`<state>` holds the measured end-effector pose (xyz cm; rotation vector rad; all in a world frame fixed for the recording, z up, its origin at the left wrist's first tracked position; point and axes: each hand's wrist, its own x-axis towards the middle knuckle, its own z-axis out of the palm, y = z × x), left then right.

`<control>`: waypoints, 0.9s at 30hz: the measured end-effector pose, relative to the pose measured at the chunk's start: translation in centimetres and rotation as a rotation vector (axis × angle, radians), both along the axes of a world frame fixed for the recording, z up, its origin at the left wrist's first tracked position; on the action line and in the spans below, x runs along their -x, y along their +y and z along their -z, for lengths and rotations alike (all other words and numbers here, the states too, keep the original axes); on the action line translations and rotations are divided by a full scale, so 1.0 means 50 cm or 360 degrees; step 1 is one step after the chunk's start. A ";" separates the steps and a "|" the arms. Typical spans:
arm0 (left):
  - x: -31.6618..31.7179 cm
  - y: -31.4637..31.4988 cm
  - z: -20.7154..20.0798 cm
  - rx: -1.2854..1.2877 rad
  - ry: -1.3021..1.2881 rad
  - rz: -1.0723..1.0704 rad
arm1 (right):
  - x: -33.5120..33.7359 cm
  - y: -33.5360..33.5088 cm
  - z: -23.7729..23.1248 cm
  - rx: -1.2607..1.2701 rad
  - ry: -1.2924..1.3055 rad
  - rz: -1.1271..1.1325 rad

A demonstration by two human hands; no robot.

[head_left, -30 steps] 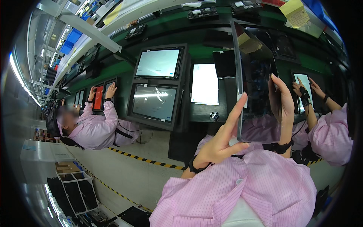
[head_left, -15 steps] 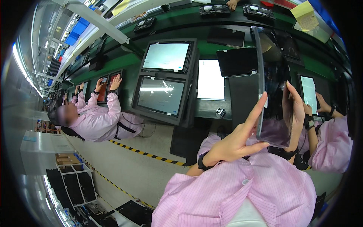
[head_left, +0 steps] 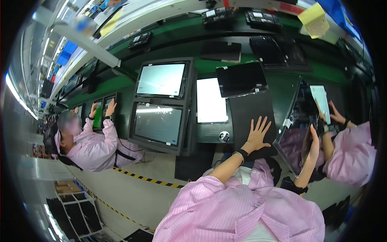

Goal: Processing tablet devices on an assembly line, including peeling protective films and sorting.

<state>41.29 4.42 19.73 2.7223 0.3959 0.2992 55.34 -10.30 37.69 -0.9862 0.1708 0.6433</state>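
My left hand (head_left: 257, 136) is spread open above or on a black mat (head_left: 246, 113), holding nothing; I cannot tell if it touches. To its right, a tablet (head_left: 293, 135) with a dark, glossy screen is held tilted on edge by my right hand (head_left: 312, 152), which grips its right side. A small white tab sticks out at the tablet's left edge. Beyond the mat lies another tablet (head_left: 242, 79) with a black screen and clear film at its edge. Left of the mat is a tablet (head_left: 211, 101) with a bright white screen.
A dark rack (head_left: 161, 101) at left holds two lit tablets. A small round object (head_left: 224, 136) sits near the bench edge. More dark panels (head_left: 268, 50) lie farther back. One co-worker (head_left: 92, 139) sits at left; another's pink sleeve (head_left: 350, 149) is close on my right.
My left hand has let go of the tablet and moved down to the mat, fingers spreading. The tablet, now in my right hand alone, has lowered and tilted. The whole view has shifted slightly.
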 end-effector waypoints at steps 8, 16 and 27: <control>0.009 -0.015 -0.006 0.0048 -0.0070 0.0037 | 0.007 -0.001 -0.009 0.0134 -0.0036 0.0015; -0.044 0.124 -0.069 0.0461 -0.0252 -0.0136 | 0.009 0.021 -0.002 0.0285 -0.0221 -0.0089; -0.350 0.640 -0.102 0.0357 0.0354 -0.0488 | 0.090 -0.107 0.373 0.0539 0.0021 -0.0263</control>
